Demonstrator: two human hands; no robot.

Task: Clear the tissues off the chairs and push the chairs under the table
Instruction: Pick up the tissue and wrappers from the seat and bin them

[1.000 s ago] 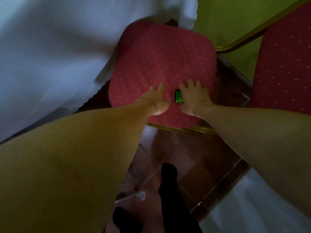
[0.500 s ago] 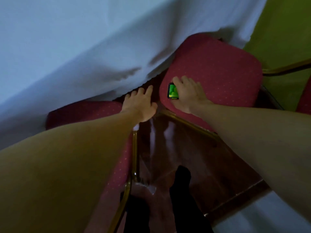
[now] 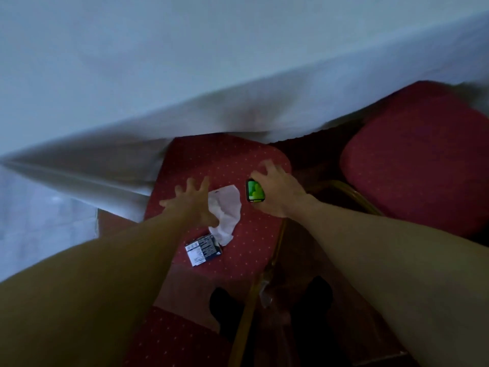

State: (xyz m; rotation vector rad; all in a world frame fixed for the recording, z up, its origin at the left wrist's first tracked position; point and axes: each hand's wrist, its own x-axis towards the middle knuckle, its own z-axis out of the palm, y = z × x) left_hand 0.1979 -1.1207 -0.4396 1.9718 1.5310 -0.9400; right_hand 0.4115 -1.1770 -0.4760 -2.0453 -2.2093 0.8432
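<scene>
A red dotted chair seat [image 3: 230, 165] lies below me, its far edge under the white tablecloth [image 3: 185, 75]. On it rests a crumpled white tissue [image 3: 227, 213] and, nearer me, a small dark printed packet [image 3: 203, 249]. My left hand [image 3: 193, 201] hovers over the seat with fingers spread, its palm touching the tissue's left edge. My right hand [image 3: 277, 192] is at the seat's right side, with a lit green screen [image 3: 255, 191] at its wrist side. A second red chair [image 3: 418, 160] stands to the right, partly under the cloth.
The tablecloth hangs down along the table edge, draping over both seats. A gold metal chair frame [image 3: 267, 271] runs beside the near seat. My dark shoes [image 3: 225, 311] stand on the brown floor between the chairs.
The view swung left from the right chair to this seat. Both hands moved onto it, the left now reaching the tissue, which was out of view before.
</scene>
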